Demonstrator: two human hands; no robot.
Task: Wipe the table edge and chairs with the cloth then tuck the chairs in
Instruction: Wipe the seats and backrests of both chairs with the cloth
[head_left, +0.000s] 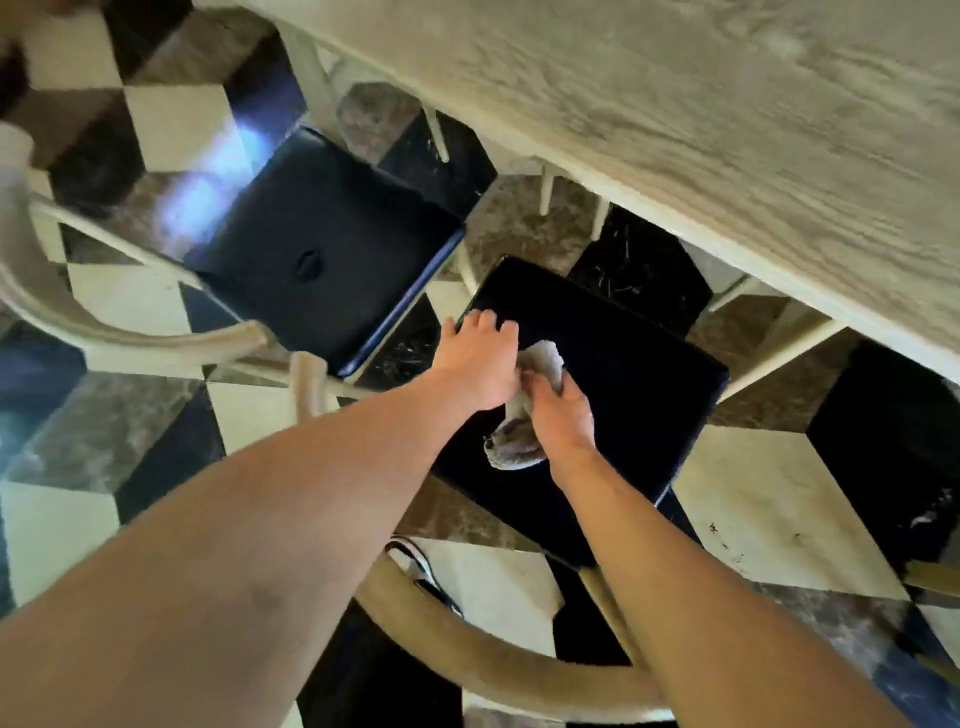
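Observation:
A pale crumpled cloth (519, 441) lies on the black seat (634, 395) of the nearer chair, which stands pulled out from the table. My right hand (563, 415) is closed on the cloth and presses it onto the seat. My left hand (483, 358) rests flat on the seat's left edge, fingers spread, touching the cloth's upper end. The chair's curved wooden back (498, 660) arcs below my arms. A second chair with a dark cushion (322, 260) stands to the left, also pulled out. The light wood table (727, 130) fills the upper right, its edge running diagonally.
The floor (779, 499) is a checkered pattern of cream, black and brown marble tiles. White table and chair legs (545, 192) show under the table edge. A shoe (415, 566) is visible beneath the nearer chair's back. The left chair's curved back rail (104, 332) sits at the far left.

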